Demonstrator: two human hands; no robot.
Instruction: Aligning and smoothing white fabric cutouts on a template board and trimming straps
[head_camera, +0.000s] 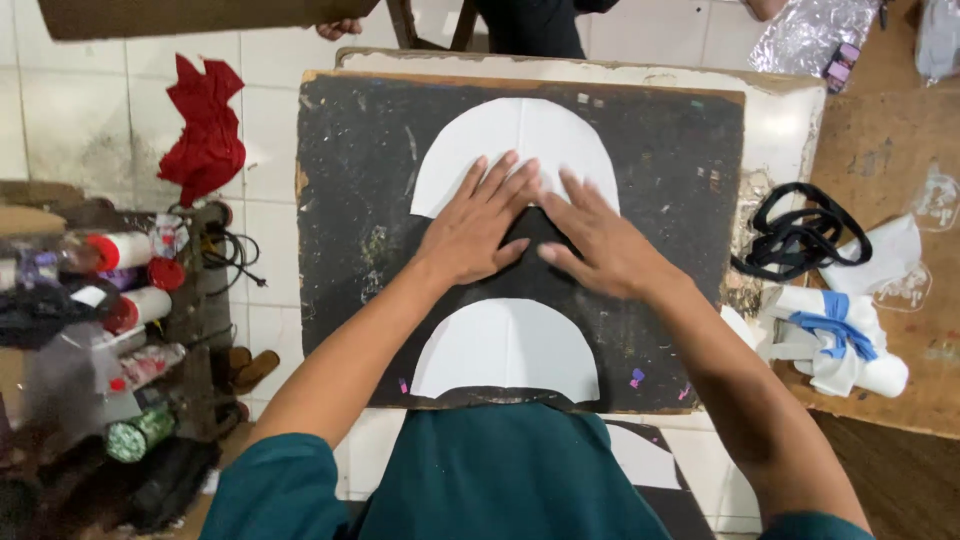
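My left hand (478, 222) and my right hand (597, 240) lie flat, fingers spread, on the lower edge of a white crescent-shaped cut piece (520, 135) on a black work board (345, 200). The thumbs meet over the black gap below that piece. A second white crescent piece (505, 350) lies nearer me on the same board, untouched. Neither hand grips anything.
Black straps (795, 235) and white-and-blue pieces (835, 340) lie at the right on a brown table. Spray cans and bottles (130, 300) crowd a rack on the left. A red cloth (205, 130) hangs at the upper left. Another person stands at the top edge.
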